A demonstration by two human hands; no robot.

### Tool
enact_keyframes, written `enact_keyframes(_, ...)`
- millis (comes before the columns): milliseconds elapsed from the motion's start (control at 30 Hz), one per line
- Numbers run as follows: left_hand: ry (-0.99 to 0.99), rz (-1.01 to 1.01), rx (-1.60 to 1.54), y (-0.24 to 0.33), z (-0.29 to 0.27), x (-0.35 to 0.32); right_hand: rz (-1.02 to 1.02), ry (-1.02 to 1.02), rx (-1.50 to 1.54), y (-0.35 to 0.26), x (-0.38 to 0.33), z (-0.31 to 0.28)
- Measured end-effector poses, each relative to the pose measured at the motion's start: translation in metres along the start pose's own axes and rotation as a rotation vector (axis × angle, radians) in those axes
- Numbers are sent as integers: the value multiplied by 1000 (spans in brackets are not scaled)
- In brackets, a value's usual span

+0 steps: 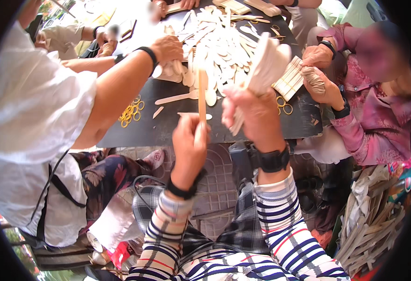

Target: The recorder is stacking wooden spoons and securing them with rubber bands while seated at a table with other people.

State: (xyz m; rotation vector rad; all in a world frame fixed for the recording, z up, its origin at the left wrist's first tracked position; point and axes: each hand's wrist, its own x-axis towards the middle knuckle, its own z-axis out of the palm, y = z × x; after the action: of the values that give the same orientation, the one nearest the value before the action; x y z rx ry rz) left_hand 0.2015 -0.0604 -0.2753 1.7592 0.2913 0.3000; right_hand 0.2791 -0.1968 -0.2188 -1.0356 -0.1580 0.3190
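My left hand (190,138) is closed, pinching the lower end of a narrow wooden stick (202,91) that stands upright above the table's near edge. Whether it widens into a spoon bowl at the top is hard to tell against the bright pile. In my right hand (253,112) is a fanned bundle of wooden spoons (270,63), their wide ends up and their handles poking out below the fingers. This hand and bundle are slightly blurred. Beyond both hands a big loose heap of wooden spoons (224,44) covers the middle of the dark table (135,129).
Yellow rubber bands (131,111) lie at the table's left; a few more (285,107) sit at the right beside a row of sticks (289,79). A co-worker's arm (116,89) reaches in from the left. Another person's hands (320,84) grip a bundle at the right.
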Motion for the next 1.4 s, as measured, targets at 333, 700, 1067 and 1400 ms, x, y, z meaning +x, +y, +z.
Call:
enact_keyframes(333, 141, -1016, -594, -94, 8, -176, -121, -2, 25, 11, 15, -5)
enact_keyframes(700, 372, -356, -498, -282, -59, -12, -93, -5, 6, 24, 19, 17)
enact_keyframes(1067, -899, -164, 605, -107, -23, -37, -94, 77, 3, 28, 24, 4)
enact_keyframes(1400, -138, 455, 900, -42, -37, 47, -98, 80, -53, 24, 26, -7)
